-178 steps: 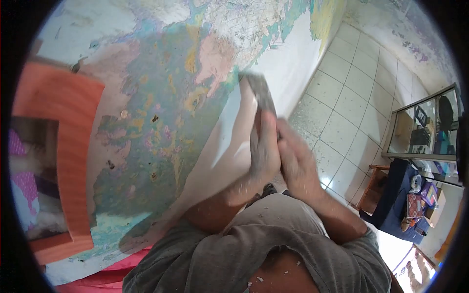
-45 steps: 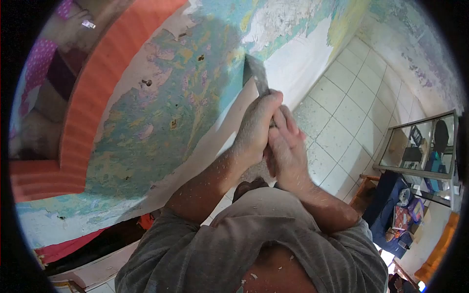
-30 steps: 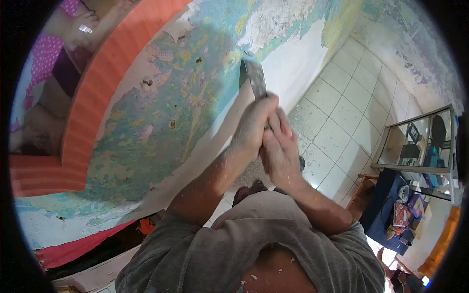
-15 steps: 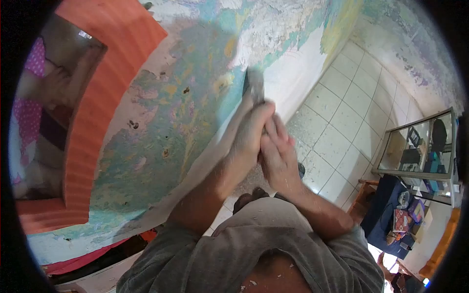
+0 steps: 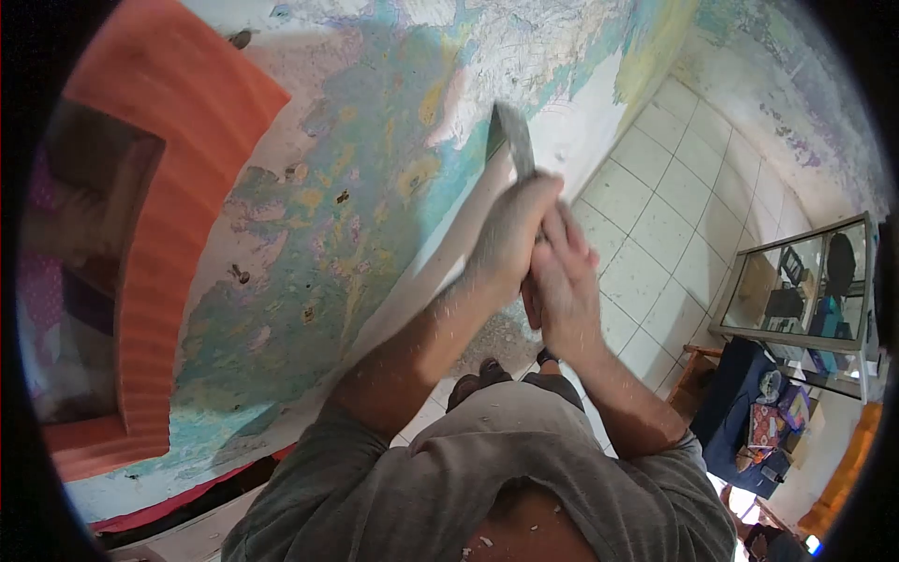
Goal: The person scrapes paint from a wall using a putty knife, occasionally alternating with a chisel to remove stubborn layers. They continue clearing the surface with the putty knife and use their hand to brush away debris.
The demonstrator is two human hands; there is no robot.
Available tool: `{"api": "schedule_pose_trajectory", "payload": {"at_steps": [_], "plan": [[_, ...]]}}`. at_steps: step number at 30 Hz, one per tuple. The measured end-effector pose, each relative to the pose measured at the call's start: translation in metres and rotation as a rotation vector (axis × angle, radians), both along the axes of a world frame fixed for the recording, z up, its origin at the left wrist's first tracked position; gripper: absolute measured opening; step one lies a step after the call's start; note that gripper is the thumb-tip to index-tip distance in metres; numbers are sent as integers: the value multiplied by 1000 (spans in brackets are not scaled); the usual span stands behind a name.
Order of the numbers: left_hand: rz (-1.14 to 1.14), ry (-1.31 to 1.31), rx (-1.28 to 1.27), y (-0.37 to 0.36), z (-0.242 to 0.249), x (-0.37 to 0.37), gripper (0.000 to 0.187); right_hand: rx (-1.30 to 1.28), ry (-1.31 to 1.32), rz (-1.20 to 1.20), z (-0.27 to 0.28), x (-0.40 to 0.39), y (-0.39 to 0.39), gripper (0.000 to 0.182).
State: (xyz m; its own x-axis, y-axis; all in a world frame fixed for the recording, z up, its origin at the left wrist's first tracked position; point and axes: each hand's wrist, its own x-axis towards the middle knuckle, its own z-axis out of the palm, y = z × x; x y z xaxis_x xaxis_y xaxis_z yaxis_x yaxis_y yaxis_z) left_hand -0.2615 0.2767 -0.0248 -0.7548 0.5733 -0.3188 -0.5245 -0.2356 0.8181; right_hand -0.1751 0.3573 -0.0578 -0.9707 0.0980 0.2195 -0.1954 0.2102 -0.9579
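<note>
A metal scraper (image 5: 514, 140) with a flat blade points up and away from me, its blade near the wall (image 5: 375, 169) with patchy green, white and yellow paint. My left hand (image 5: 515, 225) is wrapped round its handle. My right hand (image 5: 564, 272) is closed too, pressed against my left hand at the handle's lower end. Both hands cover the handle. Whether the blade touches the wall, I cannot tell. Pale flecks lie on my forearms and shirt.
An orange wavy frame (image 5: 201, 103) round a dark reflective opening is on the left. White floor tiles (image 5: 655, 215) run along the wall. At the right are a glass cabinet (image 5: 791, 281) and a dark blue surface (image 5: 730, 403) bearing several items.
Both hands and the scraper have moved a little to the right. The scraper's blade shows more clearly and sits slightly higher. The orange frame has shifted left in view.
</note>
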Motion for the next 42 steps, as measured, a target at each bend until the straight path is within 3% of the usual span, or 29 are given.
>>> {"api": "schedule_pose_trajectory", "payload": {"at_steps": [2,4,5,7,11,13,14,15,16,18,20,21,24,25,28,32,33,34,37,39,40,42], "plan": [[32,-81,49,-8,-15,19,31,266,154,-61,-19,12,1,56],[14,-75,-32,-17,-20,28,33,200,233,-112,-17,5,-7,53],[225,-141,-40,-6,-26,14,33,-42,97,-47,-4,-8,-6,51],[48,-60,-3,1,-3,-12,32,-453,-217,35,-4,-19,-2,48],[51,-27,89,3,-15,0,26,-329,-217,22,-4,-7,4,50],[31,11,14,-8,-25,15,27,130,159,-87,-11,5,-2,54],[7,54,-61,-10,-27,16,28,128,166,-89,-8,-2,0,54],[329,147,-153,8,-6,3,28,38,60,-81,-1,-9,3,54],[158,28,19,6,-8,-20,30,-53,-58,-68,8,-13,7,54],[-55,1,-47,21,27,-46,26,-221,-254,-51,32,-33,20,53],[-44,27,-14,30,27,-40,27,-394,-454,-30,45,-44,29,53],[-30,49,15,33,25,-35,29,-395,-455,-29,36,-41,27,53],[-8,91,-127,16,-34,-4,33,29,106,-90,-16,-5,11,51],[79,47,-71,13,-10,8,31,-206,-160,23,-11,5,7,52],[19,27,-95,22,11,-38,32,-237,-138,25,2,-44,23,54],[-46,54,-65,39,28,-40,33,-280,-196,-22,28,-43,38,51],[69,75,29,36,10,-19,30,-121,-99,-6,12,-29,37,53],[56,123,-50,25,-17,-11,27,4,65,-53,-16,-18,27,53],[138,93,-37,21,-10,-11,24,32,36,2,-5,-23,24,52],[-15,-48,-51,29,22,-47,28,-210,-7,-5,2,-57,32,52],[-17,-43,-49,33,24,-51,28,-208,-2,-5,7,-56,35,52],[-55,126,10,49,22,-51,29,-226,-91,13,16,-47,46,53]]}}
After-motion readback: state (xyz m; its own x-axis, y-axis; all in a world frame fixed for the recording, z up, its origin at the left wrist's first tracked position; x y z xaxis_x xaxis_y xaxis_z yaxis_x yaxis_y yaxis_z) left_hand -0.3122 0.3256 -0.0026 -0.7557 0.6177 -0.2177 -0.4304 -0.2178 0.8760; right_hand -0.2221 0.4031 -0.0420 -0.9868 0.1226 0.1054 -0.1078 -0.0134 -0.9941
